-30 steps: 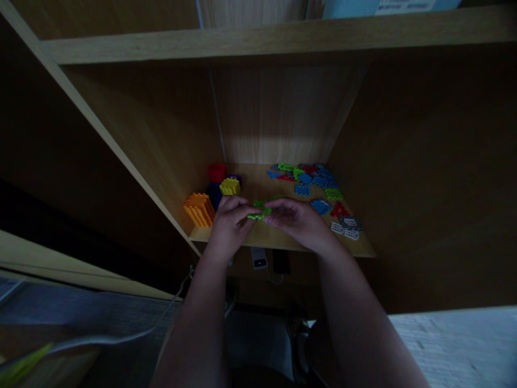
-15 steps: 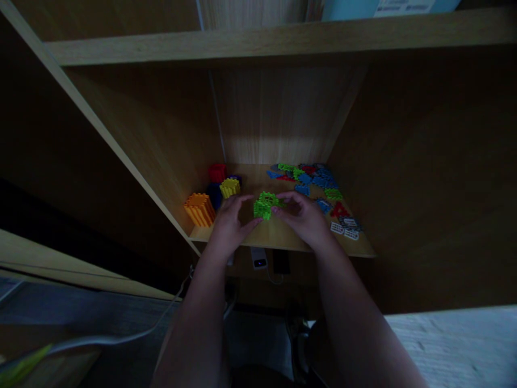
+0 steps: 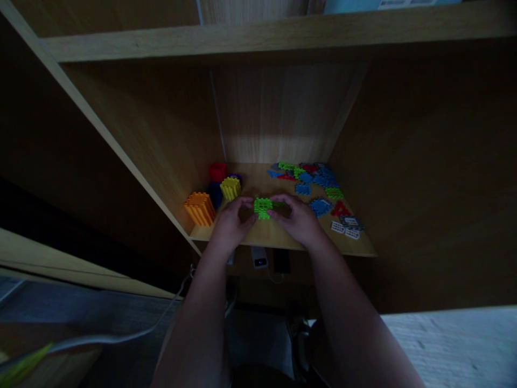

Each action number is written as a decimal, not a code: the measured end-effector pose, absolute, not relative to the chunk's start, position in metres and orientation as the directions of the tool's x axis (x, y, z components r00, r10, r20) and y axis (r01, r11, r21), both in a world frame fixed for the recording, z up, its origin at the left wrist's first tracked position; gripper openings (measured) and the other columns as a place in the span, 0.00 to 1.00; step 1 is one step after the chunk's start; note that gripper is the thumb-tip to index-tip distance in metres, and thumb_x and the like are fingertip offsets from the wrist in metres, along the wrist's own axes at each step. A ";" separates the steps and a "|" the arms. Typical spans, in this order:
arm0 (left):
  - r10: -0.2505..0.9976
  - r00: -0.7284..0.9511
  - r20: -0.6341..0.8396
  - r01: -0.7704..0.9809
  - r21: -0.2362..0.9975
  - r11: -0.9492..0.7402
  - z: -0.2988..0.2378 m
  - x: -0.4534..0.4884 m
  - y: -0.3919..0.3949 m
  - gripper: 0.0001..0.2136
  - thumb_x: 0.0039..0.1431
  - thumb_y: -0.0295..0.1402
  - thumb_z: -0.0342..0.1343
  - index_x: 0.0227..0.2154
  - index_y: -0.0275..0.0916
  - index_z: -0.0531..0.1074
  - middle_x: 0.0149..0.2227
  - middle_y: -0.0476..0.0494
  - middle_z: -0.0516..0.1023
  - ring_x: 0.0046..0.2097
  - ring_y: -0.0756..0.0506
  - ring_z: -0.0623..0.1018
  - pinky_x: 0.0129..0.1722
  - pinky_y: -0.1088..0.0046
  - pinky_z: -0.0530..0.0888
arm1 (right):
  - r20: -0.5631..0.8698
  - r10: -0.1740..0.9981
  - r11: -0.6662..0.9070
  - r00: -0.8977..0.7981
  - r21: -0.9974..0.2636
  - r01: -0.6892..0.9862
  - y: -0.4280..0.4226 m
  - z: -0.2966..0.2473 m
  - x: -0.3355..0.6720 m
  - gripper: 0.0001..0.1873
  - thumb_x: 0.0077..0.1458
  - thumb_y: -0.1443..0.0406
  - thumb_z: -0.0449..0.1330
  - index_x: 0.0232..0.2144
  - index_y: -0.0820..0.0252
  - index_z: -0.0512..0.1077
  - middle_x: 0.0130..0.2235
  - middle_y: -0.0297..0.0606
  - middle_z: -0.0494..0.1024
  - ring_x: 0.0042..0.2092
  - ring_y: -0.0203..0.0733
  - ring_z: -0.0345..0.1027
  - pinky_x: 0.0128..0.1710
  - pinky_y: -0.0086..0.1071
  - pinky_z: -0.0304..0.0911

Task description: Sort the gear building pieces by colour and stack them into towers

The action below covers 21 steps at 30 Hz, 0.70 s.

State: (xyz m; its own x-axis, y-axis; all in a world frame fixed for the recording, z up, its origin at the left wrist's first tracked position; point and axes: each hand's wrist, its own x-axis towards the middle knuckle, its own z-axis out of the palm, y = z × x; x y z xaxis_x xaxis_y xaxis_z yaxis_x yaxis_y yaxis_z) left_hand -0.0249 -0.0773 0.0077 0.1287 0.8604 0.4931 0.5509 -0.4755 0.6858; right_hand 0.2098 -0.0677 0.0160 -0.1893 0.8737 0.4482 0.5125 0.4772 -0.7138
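Both of my hands hold a small green assembly of interlocking plastic pieces [image 3: 263, 207] just above the wooden shelf board [image 3: 278, 240]. My left hand [image 3: 231, 221] grips its left side with curled fingers. From the other side, my right hand [image 3: 296, 218] pinches its right edge. A pile of loose flat pieces [image 3: 309, 180] in blue, green and red lies behind and to the right of my right hand.
Finished hollow blocks stand at the shelf's left: orange [image 3: 199, 208], yellow [image 3: 230, 188], dark blue [image 3: 214, 194] and red [image 3: 217, 171]. White pieces [image 3: 344, 227] lie near the front right edge. Wooden side walls close in the shelf. A small device [image 3: 259, 257] and a cable hang below it.
The green pieces went from lying flat between my fingers to standing as a folded, compact block. Both hands drew closer together around it.
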 end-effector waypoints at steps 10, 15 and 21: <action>0.867 0.131 0.480 0.550 0.693 -0.466 0.010 -0.024 -0.078 0.12 0.64 0.26 0.66 0.49 0.44 0.77 0.46 0.46 0.86 0.50 0.42 0.85 0.54 0.60 0.80 | 0.444 0.872 0.483 -0.207 -0.710 0.512 -0.066 0.016 0.209 0.16 0.64 0.57 0.70 0.53 0.49 0.80 0.55 0.39 0.86 0.59 0.52 0.79 0.64 0.49 0.70; 0.869 0.138 0.475 0.543 0.698 -0.467 0.013 -0.023 -0.079 0.12 0.65 0.25 0.65 0.48 0.43 0.77 0.45 0.45 0.86 0.49 0.43 0.85 0.53 0.62 0.81 | 0.440 0.872 0.483 -0.214 -0.703 0.522 -0.066 0.014 0.209 0.17 0.64 0.58 0.70 0.54 0.50 0.79 0.56 0.40 0.86 0.59 0.52 0.79 0.63 0.49 0.70; 0.871 0.128 0.475 0.525 0.713 -0.466 0.012 -0.023 -0.078 0.11 0.64 0.25 0.65 0.47 0.43 0.77 0.45 0.46 0.85 0.48 0.43 0.85 0.53 0.62 0.81 | 0.427 0.876 0.477 -0.223 -0.706 0.523 -0.066 0.015 0.210 0.18 0.64 0.57 0.70 0.54 0.49 0.79 0.55 0.40 0.86 0.59 0.53 0.79 0.63 0.50 0.70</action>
